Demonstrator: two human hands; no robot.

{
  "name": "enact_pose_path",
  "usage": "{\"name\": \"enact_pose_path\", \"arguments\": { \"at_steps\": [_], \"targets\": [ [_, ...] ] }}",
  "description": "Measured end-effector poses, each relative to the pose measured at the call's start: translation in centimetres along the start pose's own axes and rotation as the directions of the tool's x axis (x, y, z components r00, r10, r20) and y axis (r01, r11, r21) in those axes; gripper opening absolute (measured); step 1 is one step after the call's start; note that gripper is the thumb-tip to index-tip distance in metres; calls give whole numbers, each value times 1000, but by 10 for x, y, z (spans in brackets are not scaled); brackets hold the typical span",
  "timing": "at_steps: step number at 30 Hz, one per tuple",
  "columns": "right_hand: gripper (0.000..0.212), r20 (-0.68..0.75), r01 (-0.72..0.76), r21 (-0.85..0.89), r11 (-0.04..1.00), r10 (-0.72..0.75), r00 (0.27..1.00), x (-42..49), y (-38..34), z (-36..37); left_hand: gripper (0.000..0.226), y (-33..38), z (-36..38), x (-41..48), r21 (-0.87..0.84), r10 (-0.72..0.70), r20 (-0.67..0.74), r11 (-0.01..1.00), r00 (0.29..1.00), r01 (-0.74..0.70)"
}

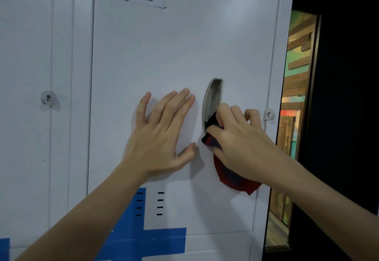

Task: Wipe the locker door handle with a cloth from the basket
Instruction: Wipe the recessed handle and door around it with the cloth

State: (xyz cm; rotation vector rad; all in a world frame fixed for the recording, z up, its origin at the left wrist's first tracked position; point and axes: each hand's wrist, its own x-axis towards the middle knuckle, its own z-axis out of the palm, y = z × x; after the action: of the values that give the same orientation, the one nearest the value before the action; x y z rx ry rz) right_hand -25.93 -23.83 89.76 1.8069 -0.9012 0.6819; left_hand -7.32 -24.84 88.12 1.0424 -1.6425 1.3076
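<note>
White metal lockers (61, 55) fill the view from 9 to 1 o'clock. Blue tape (143, 240) crosses their face at 6 o'clock. At 3 o'clock, a dark frame (311, 117) edges painted wooden planks (297, 59).

Head view — close, facing the locker door (164, 55) straight on, slightly downward.

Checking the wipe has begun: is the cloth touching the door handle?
Touching. The head view shows the right hand pressing the dark red cloth into the lower part of the recessed handle.
</note>
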Motion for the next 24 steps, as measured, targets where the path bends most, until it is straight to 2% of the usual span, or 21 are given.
{"name": "enact_pose_path", "arguments": {
  "at_steps": [5,8,9,11,13,15,16,19,20,22,24],
  "targets": [
    [14,77,-11,241,970,-8,997,-4,4,-3,79,0,0,-1,-3,-8,-10,1000,1000,8],
    [19,236,-120,493,862,1,972,-14,8,-11,79,0,0,0,-18,-5,-17,1000,1000,5],
    [20,256,-203,581,789,60,965,-17,11,-15,79,1,0,-1,-25,-4,-18,1000,1000,4],
    [17,166,-308,726,615,278,946,-15,21,-23,79,0,0,-1,-34,-9,-22,999,1000,8],
    [19,16,-293,794,533,463,886,0,32,-30,79,0,0,-1,-30,-9,-24,1000,1000,8],
    [22,-120,-217,811,543,518,847,18,34,-27,79,0,0,-1,-26,-11,-15,1000,1000,11],
    [23,-153,-196,796,573,503,851,26,30,-24,79,0,0,0,-22,-12,-13,1000,1000,12],
    [47,-205,-162,541,825,317,926,21,7,0,79,0,0,-1,-11,-11,-7,1000,1000,11],
    [53,-200,-150,451,880,263,944,9,1,8,79,0,0,-1,-11,-9,-5,1000,1000,9],
    [52,-170,-144,366,920,218,961,-18,-10,20,78,0,0,-1,-17,-9,-11,1000,1000,9],
    [45,-216,-94,285,954,160,963,-38,-16,28,77,0,0,-1,-19,-11,-17,1000,1000,10]
  ]
}}
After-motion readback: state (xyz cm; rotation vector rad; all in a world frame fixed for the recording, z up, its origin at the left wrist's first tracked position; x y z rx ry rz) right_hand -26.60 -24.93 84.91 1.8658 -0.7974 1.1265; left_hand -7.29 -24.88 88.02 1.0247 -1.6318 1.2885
